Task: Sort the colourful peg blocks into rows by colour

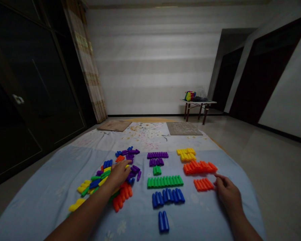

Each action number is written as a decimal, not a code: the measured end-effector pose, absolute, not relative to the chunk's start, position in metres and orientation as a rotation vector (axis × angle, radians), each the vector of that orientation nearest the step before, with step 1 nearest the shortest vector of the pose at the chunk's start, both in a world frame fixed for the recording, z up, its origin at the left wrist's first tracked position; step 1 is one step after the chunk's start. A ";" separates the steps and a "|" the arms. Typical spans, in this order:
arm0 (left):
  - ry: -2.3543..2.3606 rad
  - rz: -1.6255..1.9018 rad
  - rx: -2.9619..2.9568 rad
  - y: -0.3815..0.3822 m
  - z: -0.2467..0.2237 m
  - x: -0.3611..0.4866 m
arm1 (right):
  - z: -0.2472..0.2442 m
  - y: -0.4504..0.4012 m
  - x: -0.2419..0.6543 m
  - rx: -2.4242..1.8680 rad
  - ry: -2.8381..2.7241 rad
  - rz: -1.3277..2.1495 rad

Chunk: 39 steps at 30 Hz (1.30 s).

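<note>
My left hand [120,172] reaches over a mixed heap of small plastic bullet-shaped pieces. Between its thumb and forefinger shows a yellow bullet-shaped piece [127,166]; the fingers look closed on it. My right hand [227,193] rests at the right with its forefinger stretched out and nothing in it. That fingertip is at the end of a row of orange pieces [200,167], beside a shorter orange row [203,184]. Sorted in the middle are purple pieces [158,155], green pieces [165,181] and blue pieces [168,196]. Yellow pieces [187,154] lie behind the orange ones.
A light blue flowered cloth [130,226] covers the table. Two blue pieces [163,221] lie near the front. At the far edge are a brown mat [115,126] and a grey mat [184,128]. A small table [210,101] with a colourful bag stands by the wall.
</note>
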<state>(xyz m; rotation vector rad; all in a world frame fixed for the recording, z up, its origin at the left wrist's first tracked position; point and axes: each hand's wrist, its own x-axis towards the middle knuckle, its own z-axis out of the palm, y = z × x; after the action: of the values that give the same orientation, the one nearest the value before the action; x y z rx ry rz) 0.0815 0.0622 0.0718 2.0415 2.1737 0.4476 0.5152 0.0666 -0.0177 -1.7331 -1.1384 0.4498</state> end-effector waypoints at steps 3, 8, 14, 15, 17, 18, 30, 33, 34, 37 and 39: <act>2.237 0.405 2.016 0.069 0.073 0.087 | -0.018 0.067 0.515 -1.729 -1.135 0.457; 2.301 0.289 2.006 0.086 0.064 0.097 | -0.017 0.068 0.514 -1.721 -1.129 0.463; 2.242 0.277 2.043 0.097 0.064 0.099 | -0.018 0.067 0.513 -1.688 -1.114 0.452; 2.220 0.305 2.059 0.099 0.064 0.100 | -0.018 0.067 0.513 -1.681 -1.111 0.450; 2.175 0.361 2.080 0.105 0.063 0.102 | -0.017 0.066 0.512 -1.670 -1.105 0.448; 2.157 0.379 2.078 0.108 0.062 0.104 | -0.016 0.066 0.511 -1.666 -1.101 0.448; 2.085 0.335 1.988 0.136 0.038 0.117 | -0.017 0.067 0.511 -1.641 -1.092 0.446; 2.096 0.315 1.946 0.137 0.041 0.113 | -0.016 0.066 0.510 -1.643 -1.090 0.456; 2.097 0.313 1.934 0.137 0.041 0.112 | -0.016 0.066 0.510 -1.646 -1.090 0.459; 2.099 0.322 1.913 0.139 0.039 0.113 | -0.015 0.066 0.509 -1.656 -1.084 0.466; 2.100 0.338 1.910 0.140 0.036 0.115 | -0.014 0.065 0.509 -1.650 -1.088 0.458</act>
<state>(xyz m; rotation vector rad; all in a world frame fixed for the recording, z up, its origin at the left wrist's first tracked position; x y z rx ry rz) 0.1147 0.1401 0.0360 1.9096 2.1003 0.3384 0.5090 0.0654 -0.0139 -1.6501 -1.0877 0.4577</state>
